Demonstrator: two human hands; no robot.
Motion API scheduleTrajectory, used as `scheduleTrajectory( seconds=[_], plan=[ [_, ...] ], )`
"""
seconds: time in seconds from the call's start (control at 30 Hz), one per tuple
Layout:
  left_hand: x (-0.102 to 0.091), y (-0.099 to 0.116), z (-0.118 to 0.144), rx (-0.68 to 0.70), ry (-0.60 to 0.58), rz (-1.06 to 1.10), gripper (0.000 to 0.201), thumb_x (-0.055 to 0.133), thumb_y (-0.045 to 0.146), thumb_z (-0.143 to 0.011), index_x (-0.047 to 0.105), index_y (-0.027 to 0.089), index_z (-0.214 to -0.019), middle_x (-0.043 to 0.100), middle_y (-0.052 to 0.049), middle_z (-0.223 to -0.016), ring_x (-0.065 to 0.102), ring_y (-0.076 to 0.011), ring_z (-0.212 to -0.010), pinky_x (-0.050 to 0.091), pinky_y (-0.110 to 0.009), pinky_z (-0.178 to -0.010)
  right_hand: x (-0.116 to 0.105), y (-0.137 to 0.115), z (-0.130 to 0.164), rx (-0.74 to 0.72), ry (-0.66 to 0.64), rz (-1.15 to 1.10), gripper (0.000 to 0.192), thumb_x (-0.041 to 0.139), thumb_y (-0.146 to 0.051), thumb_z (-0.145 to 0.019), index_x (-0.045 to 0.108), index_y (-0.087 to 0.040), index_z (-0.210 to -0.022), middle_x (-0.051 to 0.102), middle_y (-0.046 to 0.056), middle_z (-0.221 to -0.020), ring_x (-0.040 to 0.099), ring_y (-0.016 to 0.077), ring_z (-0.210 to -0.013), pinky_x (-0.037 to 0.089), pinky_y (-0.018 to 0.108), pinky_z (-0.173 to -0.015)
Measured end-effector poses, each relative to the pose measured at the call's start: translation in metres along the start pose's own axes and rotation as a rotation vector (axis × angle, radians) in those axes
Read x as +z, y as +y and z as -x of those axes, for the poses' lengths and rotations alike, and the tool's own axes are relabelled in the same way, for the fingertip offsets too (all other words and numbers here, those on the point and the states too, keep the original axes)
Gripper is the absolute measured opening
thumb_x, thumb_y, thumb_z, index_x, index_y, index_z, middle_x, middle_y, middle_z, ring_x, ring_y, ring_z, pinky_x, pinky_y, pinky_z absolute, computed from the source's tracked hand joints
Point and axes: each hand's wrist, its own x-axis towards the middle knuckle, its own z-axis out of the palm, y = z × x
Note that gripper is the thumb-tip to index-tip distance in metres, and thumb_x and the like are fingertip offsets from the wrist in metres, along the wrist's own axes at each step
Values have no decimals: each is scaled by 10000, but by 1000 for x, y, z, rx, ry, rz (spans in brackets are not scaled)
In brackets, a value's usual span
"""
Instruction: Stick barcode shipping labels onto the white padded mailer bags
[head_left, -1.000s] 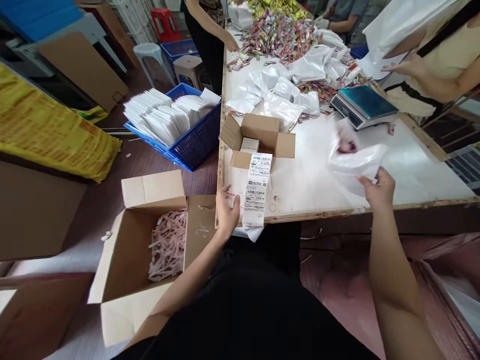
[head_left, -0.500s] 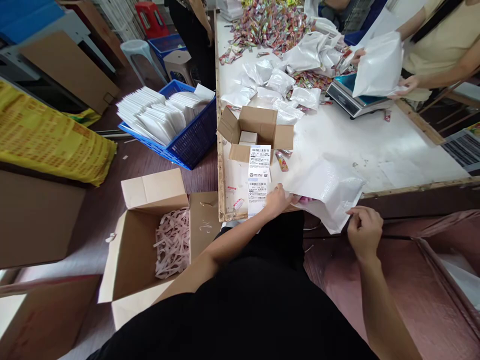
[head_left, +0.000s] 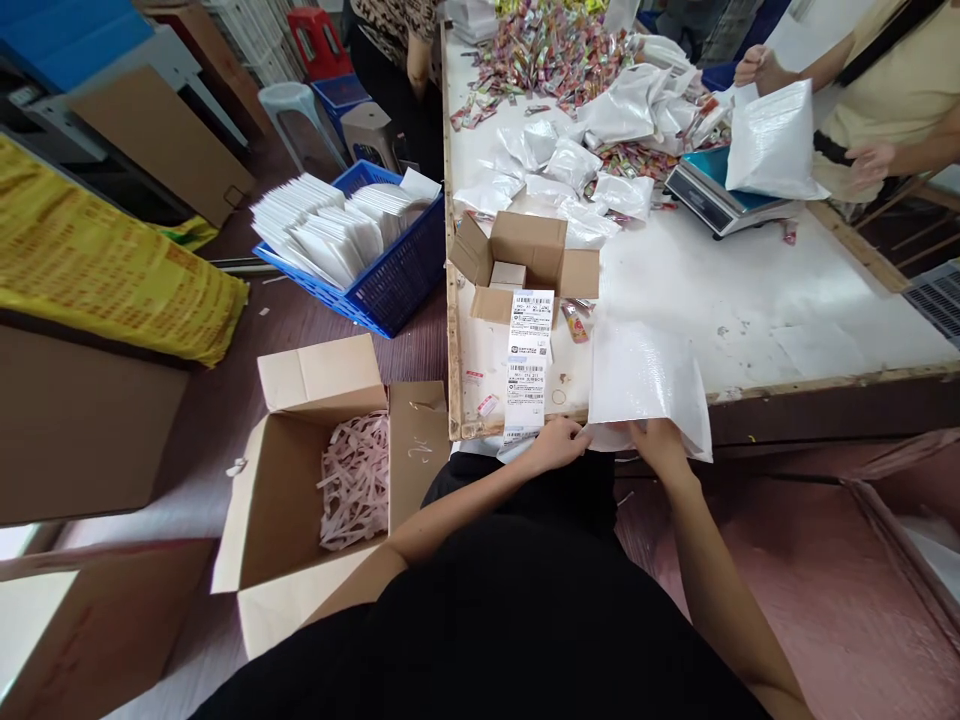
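both hands are pinching the near edge of a white mailer bag (head_left: 646, 385) lying at the table (head_left: 787, 300) edge, left hand (head_left: 556, 445) and right hand (head_left: 660, 443) reaching forward. fingertips are hiding under the bag, so the grip is hard to make out.

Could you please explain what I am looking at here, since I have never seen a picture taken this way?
There is no machine: a camera worn on a person's head looks down at their own two bare hands. The left hand and right hand both grip the near edge of a white plastic mailer bag lying at the edge of a white table. Beside it hangs a strip of shipping labels, coming out of a small open carton. Further back lie filled white bags, a heap of coloured sweets and a scale. Other people work at the far end. On the floor stands a cardboard box holding paper strips.
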Motion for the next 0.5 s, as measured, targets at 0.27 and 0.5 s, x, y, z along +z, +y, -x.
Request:
scheduleTrajectory(
  seconds=[0.27,0.5],
  plan=[
    [3,9,-7,-72,43,285,247,504,376,-946,536,203,-773,542,19,-556,522,-127,-480,399,-279,-522,12,-62,40,27,-194,-372,343,510,-496,-908,648,-184,-946,705,115,-914,627,246,-823,496,384,-760],
    [-1,0,-9,-113,-29,428,256,453,246,-906,528,171,-673,538,16,-505,537,-108,-413,392,-210,-422,-1,-67,37,42,-366,-483,254,608,-448,-861,625,-198,-816,652,37,-796,548,184,-707,456,327,-692]
  ],
)
